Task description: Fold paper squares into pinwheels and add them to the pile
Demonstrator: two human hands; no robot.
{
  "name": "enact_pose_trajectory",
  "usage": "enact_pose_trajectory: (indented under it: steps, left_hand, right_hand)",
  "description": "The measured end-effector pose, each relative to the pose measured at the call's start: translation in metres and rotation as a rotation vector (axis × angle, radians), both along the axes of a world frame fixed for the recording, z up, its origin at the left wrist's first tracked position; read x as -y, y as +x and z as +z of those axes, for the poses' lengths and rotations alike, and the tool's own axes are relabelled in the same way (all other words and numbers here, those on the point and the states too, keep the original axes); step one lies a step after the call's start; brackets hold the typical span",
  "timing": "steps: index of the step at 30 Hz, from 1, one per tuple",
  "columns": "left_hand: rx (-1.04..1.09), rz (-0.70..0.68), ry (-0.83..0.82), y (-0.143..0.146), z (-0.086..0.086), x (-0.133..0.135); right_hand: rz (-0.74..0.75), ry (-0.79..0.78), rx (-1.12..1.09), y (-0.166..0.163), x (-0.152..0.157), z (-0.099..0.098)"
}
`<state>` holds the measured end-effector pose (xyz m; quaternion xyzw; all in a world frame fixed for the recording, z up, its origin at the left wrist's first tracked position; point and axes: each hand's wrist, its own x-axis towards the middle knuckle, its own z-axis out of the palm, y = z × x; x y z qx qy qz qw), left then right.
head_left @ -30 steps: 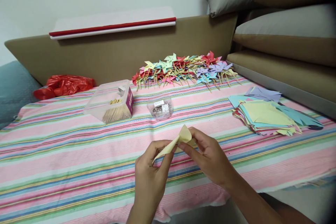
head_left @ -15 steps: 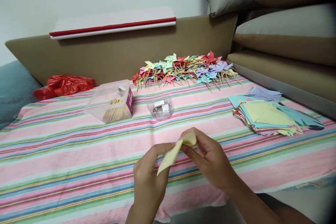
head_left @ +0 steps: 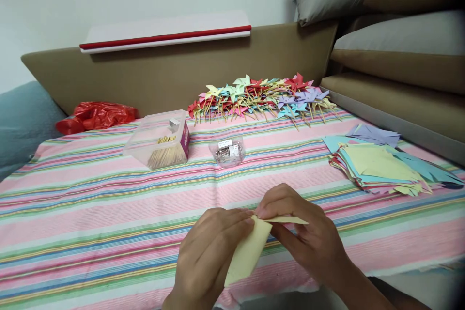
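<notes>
A piece of pale yellow paper [head_left: 247, 254] is held between both hands above the striped cloth. My left hand [head_left: 214, 247] is closed on its left side, fingertips pressed near the top middle. My right hand [head_left: 301, 227] pinches the paper from the other side, and a narrow pointed flap juts out to the right across its fingers. The two sets of fingertips almost meet. Beyond them lies a small clear packet of metal pieces [head_left: 228, 151] with white labels.
A clear plastic box [head_left: 145, 138] of wooden sticks stands at left. Behind are a pile of paper pinwheels [head_left: 254, 97] and a red plastic bag [head_left: 103, 115]. Cut coloured paper [head_left: 378, 162] is stacked at right, near piled cushions [head_left: 395, 65]. The striped cloth [head_left: 109, 223] lies underneath.
Both hands have come lower and turned with the yellow paper. My left fingers now lie over its top, and the curled part on the right now shows as a flat flap. The view shifted slightly.
</notes>
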<state>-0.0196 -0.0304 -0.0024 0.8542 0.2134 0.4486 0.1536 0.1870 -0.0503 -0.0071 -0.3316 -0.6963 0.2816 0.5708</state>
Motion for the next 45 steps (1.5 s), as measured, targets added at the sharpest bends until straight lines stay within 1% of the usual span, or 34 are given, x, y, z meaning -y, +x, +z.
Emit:
enact_pose_trajectory:
  steps: [4,9,21,27,30,33,37,40,45]
  left_hand:
    - [0.018,-0.029,-0.05,0.001,0.002,0.0]
    - [0.067,-0.06,0.006,0.004,0.004,-0.002]
    - [0.063,-0.076,0.0,0.004,0.003,-0.002]
    - [0.068,-0.079,0.024,0.005,0.005,-0.003]
    - [0.057,-0.073,0.085,0.003,0.004,-0.003]
    - [-0.009,-0.019,0.167,0.0,0.005,-0.003]
    - [-0.074,0.034,0.252,-0.002,0.008,-0.004]
    - [-0.089,0.039,0.253,-0.001,0.012,-0.006]
    - [-0.081,0.029,0.242,0.001,0.017,-0.006]
  right_hand:
    - [-0.001,-0.002,0.01,-0.001,0.0,-0.001]
    - [0.008,0.033,0.014,-0.001,0.0,-0.003]
    - [0.008,0.05,0.013,-0.002,0.001,-0.004]
    - [0.002,0.096,0.025,-0.004,0.001,-0.005]
    - [-0.03,0.137,0.046,-0.004,0.001,-0.003]
    - [-0.058,0.172,0.073,-0.003,0.001,0.0]
    - [-0.059,0.198,0.117,0.002,0.0,0.003]
    - [-0.08,0.244,0.177,0.004,0.0,0.003]
    - [-0.174,0.377,0.254,0.001,0.0,0.003]
